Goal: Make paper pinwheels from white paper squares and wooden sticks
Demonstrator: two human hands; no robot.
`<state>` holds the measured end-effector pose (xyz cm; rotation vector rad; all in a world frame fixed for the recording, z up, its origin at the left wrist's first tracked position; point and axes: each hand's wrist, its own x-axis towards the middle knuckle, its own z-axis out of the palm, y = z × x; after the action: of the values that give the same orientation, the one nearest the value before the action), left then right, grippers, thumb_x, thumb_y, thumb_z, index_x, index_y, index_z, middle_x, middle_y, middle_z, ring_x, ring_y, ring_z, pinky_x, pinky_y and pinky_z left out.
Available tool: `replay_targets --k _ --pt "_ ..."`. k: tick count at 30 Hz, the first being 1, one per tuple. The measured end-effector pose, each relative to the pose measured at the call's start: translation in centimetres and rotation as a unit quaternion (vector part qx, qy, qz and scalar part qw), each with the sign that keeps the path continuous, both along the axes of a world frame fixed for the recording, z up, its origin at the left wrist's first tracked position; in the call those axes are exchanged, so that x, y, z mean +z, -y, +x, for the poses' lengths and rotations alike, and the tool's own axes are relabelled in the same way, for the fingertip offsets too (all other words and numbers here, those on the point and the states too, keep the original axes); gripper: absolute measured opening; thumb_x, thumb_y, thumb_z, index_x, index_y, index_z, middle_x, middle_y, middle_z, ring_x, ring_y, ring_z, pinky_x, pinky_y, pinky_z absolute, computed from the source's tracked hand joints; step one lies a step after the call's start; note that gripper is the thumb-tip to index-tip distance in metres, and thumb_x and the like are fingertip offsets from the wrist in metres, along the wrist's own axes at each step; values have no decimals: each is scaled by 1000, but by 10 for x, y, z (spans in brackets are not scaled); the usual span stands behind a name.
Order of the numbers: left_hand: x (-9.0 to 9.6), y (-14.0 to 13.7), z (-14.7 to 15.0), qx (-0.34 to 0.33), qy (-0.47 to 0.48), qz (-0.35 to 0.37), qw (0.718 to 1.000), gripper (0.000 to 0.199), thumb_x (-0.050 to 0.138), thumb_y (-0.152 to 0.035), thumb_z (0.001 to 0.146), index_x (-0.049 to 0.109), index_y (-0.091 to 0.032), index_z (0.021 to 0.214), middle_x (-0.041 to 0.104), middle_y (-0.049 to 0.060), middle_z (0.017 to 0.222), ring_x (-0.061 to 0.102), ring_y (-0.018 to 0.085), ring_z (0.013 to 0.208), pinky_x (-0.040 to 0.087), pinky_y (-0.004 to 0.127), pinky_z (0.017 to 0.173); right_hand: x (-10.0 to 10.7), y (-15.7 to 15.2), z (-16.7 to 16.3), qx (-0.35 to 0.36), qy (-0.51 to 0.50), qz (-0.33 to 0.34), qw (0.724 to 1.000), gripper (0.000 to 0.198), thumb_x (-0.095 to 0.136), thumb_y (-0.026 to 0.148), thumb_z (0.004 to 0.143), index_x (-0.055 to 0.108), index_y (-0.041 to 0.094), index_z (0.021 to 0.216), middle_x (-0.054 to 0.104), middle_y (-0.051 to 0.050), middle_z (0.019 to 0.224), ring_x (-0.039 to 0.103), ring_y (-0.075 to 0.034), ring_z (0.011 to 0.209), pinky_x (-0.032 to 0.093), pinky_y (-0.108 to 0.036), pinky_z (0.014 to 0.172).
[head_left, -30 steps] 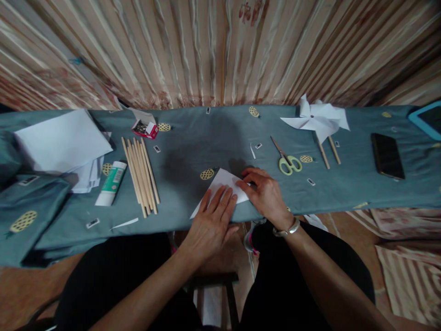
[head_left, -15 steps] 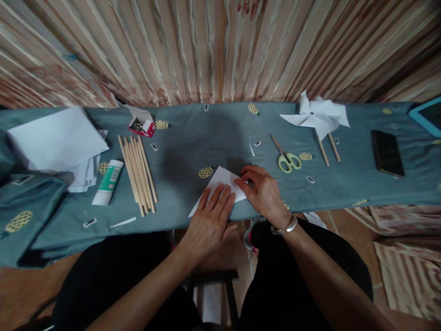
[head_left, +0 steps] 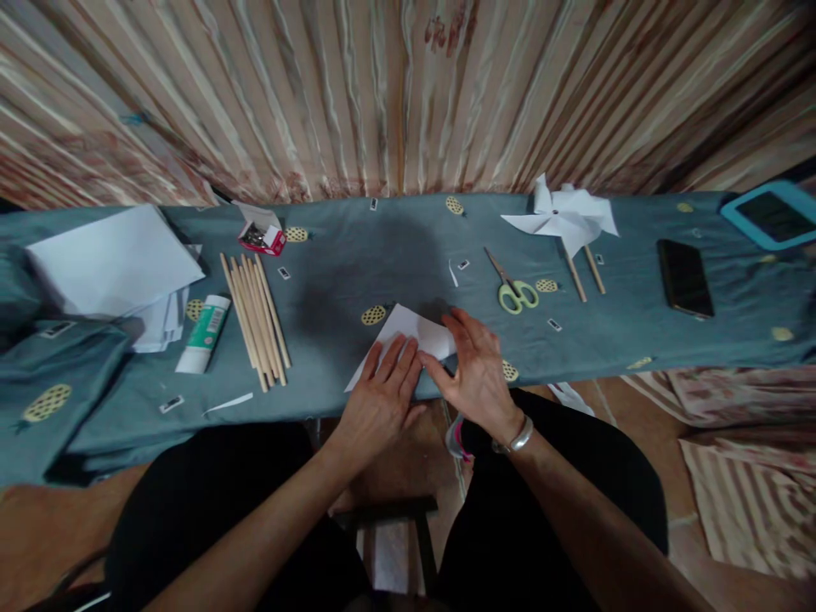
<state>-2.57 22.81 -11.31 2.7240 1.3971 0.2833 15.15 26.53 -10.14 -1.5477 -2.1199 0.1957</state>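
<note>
A folded sheet of white paper (head_left: 408, 321) lies near the front edge of the cloth-covered table, with a pointed corner toward the lower left. Flat on its lower part rests my left hand (head_left: 381, 387), fingers stretched out. My right hand (head_left: 477, 365) is at the paper's right end, thumb and fingers spread apart and touching its edge. Part of the sheet is hidden beneath both hands. Scissors with light green handles (head_left: 518, 296) lie beyond my right hand, to the right.
Several wooden sticks (head_left: 256, 321), a glue stick (head_left: 204, 333), a small red box of metal pieces (head_left: 263, 238) and stacked white paper (head_left: 115, 259) are on the left. To the right are white paper pinwheels (head_left: 567, 217), a phone (head_left: 684, 277) and a blue-framed tablet (head_left: 773, 214).
My right hand's thumb has shifted left across the paper and its fingers have spread wider. The left hand stays flat on the sheet. The whole view has shifted slightly.
</note>
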Motion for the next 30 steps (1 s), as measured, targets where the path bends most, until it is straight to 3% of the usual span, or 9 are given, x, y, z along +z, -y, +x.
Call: replay_targets --k 10,15,23,30 --pt "4 -1 1 2 0 -3 1000 65 58 -37 91 39 -4 144 40 21 152 32 36 144 28 54 118 -15 11 0 -43 -23 -10 999 67 53 49 91 38 10 144 34 -25 154 28 -35 145 29 -57 112" --pt "3 5 -18 -19 -5 13 1000 62 59 -32 89 42 -4 142 41 21 152 34 34 143 32 51 116 -19 9 15 -66 -42 -16 997 64 51 43 92 34 15 146 35 -22 154 29 -33 145 28 -57 112" --pt "4 40 -78 20 -2 26 999 58 49 -29 94 35 -10 148 43 20 150 40 31 141 38 51 113 -24 2 42 -100 -76 -18 992 56 49 34 91 39 17 143 38 -20 152 32 -32 143 30 -58 111" --pt "5 51 -84 29 -15 40 999 56 43 -35 97 36 -10 147 44 19 150 42 30 139 39 51 112 -26 1 43 -109 -78 -18 991 50 45 25 90 47 12 138 43 -21 148 37 -31 140 32 -55 112"
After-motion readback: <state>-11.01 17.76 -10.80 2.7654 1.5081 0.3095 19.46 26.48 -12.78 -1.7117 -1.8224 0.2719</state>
